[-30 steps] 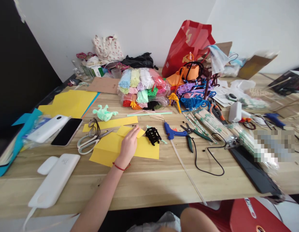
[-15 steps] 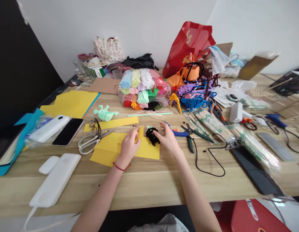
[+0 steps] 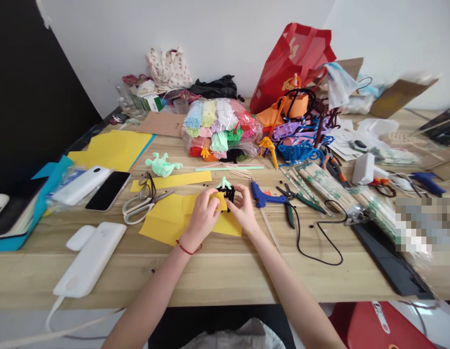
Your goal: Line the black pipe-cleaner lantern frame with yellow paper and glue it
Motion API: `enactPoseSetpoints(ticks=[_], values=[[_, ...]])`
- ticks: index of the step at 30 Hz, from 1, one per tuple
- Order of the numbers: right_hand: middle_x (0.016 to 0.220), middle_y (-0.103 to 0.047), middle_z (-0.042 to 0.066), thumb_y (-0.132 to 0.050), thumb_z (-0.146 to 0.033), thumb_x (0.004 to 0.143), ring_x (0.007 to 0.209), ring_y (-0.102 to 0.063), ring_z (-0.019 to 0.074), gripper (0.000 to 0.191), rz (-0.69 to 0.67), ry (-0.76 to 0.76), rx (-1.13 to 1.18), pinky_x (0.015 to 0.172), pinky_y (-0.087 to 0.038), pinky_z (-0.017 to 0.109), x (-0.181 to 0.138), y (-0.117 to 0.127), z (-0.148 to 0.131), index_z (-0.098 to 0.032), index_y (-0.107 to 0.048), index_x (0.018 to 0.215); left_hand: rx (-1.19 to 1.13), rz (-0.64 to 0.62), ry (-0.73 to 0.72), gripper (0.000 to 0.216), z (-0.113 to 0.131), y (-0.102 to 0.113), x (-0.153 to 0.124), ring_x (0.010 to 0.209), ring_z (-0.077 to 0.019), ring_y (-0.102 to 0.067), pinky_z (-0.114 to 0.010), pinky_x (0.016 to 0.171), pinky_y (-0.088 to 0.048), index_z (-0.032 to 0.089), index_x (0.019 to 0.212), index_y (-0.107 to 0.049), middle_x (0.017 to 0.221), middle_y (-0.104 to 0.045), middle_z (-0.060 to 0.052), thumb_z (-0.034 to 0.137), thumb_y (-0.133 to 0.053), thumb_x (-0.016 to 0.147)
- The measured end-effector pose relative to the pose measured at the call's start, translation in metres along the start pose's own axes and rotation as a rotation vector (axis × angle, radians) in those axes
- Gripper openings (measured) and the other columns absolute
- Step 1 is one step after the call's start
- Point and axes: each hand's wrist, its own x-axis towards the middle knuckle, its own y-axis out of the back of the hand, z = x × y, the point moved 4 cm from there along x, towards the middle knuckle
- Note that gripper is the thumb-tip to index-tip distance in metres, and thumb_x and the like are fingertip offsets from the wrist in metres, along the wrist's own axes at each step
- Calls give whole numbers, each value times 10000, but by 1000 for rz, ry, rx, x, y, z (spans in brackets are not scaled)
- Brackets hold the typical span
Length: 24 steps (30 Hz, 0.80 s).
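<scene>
My left hand point(image 3: 202, 216) pinches a small folded piece of yellow paper point(image 3: 220, 200) just above the larger yellow sheet point(image 3: 166, 218) on the wooden table point(image 3: 225, 271). My right hand point(image 3: 242, 208) grips a small black pipe-cleaner piece point(image 3: 230, 193) and presses it against that yellow piece. The two hands meet over the sheet. A mint-green pipe-cleaner bit point(image 3: 224, 182) sticks up just behind them. A blue glue gun point(image 3: 264, 197) lies right of my right hand.
Scissors point(image 3: 139, 208) and glasses point(image 3: 147, 183) lie left of the sheet, with a phone point(image 3: 107, 190) and white power banks point(image 3: 91, 259) further left. Pliers point(image 3: 293, 198), a black cable point(image 3: 315, 242) and bundled sticks point(image 3: 326, 186) lie right. Bagged pipe cleaners point(image 3: 219, 128) and a red bag point(image 3: 293, 60) stand behind.
My right hand came in from the right, took the black pipe-cleaner piece off the table and brought it to my left hand, which lifted the small yellow piece.
</scene>
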Motion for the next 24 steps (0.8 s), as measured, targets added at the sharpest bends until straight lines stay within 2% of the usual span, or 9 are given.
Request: enactPoseSetpoints(ticks=[4,9,15,19,24], values=[[1252,-557,77,-669,-410,807,869,-675,165,351,30,15,33,726,-582,306,-4,0,-4,-282,-455,1053,43,42,-34,199,0,4,-1,1215,-273,-586,-471,1042,-486,207,867,-547,1262,-610,-135,16,-493,851],[1262,-544,117,-674,-407,795,1029,-638,229,203,46,17,23,816,-564,346,-4,4,-5,-217,-600,792,84,91,-115,206,3,6,-1,1247,-267,-596,-480,1056,-477,211,883,-575,1273,-654,-125,21,-499,854],[1304,-591,134,-639,-458,804,1265,-561,304,268,8,-48,95,1048,-461,420,2,4,5,-205,-679,725,140,135,-218,196,8,7,-1,1328,-235,-581,-471,1126,-424,214,897,-589,1284,-703,-83,62,-468,928],[1328,-600,124,-616,-542,836,1336,-510,304,366,-15,-78,133,1110,-403,414,1,4,3,-209,-694,705,180,166,-242,184,10,11,-2,1343,-236,-579,-464,1149,-388,208,916,-596,1299,-710,-76,78,-473,955],[1310,-598,129,-692,-620,779,1404,-437,306,414,-8,-76,155,1168,-328,400,-3,2,-7,-215,-691,689,209,193,-241,173,12,15,-3,1347,-229,-577,-437,1151,-370,207,937,-608,1303,-712,-67,85,-490,967]])
